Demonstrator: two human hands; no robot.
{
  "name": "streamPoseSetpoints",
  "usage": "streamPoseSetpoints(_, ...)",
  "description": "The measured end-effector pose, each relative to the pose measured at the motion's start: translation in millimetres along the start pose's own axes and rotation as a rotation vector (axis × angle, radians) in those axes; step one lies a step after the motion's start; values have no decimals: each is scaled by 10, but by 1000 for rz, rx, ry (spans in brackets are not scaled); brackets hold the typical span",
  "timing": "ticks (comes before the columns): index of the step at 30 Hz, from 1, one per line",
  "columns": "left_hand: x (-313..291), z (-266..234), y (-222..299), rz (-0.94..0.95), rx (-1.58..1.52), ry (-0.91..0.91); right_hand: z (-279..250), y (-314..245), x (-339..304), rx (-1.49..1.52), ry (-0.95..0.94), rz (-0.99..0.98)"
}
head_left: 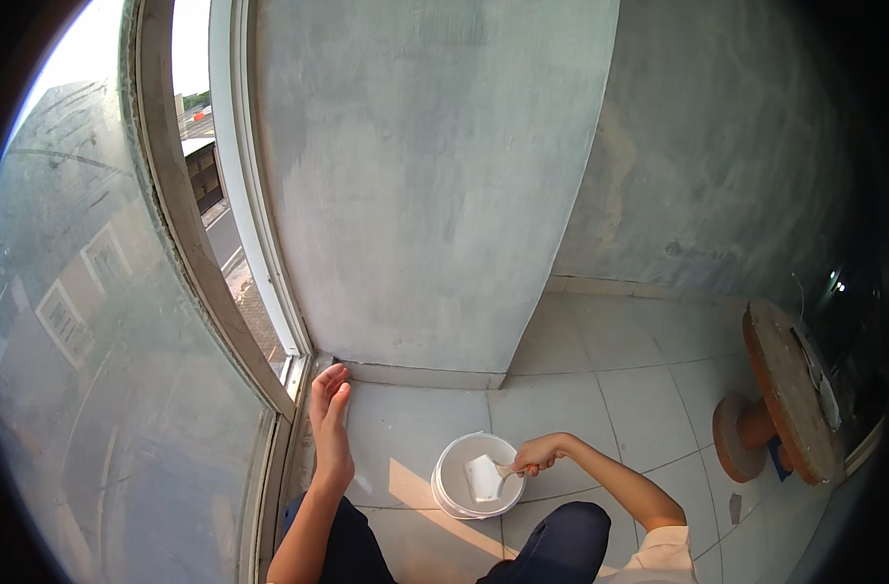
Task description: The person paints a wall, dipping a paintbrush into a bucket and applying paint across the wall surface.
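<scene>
My right hand (pixel 536 456) is closed around the handle of a wide paintbrush (pixel 484 479). The brush's broad head looks white and is tilted down inside a white bucket (pixel 441 493) on the floor in front of my knees. How deep any paint in the bucket is, I cannot make out. My left hand (pixel 331 428) is raised beside the window frame, fingers stretched upward and apart from the thumb, with nothing in it. Ahead of both hands stands a grey wall section (pixel 425 185) with streaky, uneven paint.
A sliding glass window (pixel 84 321) in a frame runs along my left, partly open to a street. A wooden cable spool (pixel 780 389) lies on its side at the right. Behind the corner is another grey wall (pixel 697 146). Pale tiles (pixel 649 404) cover the floor.
</scene>
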State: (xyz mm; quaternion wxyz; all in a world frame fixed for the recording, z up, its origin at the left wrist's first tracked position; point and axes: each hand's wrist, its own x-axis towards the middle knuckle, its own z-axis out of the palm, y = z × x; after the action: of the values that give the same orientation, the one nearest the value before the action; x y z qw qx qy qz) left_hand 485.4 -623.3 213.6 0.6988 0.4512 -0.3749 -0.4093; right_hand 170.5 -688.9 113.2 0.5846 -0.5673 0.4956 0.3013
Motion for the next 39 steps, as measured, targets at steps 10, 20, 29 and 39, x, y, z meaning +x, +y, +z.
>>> streamPoseSetpoints(10,9,-23,-6,14,28,0,-16,-62,618,39,-45,-113)
streamPoseSetpoints(20,75,32,-34,-32,13,-10,-60,406,65,411,-113,-295)
streamPoseSetpoints(29,58,-11,-32,-44,14,14,108,-425,-544,829,143,-603)
streamPoseSetpoints(39,90,40,-55,-43,-11,-7,-281,-2446,-423,1442,447,-1041)
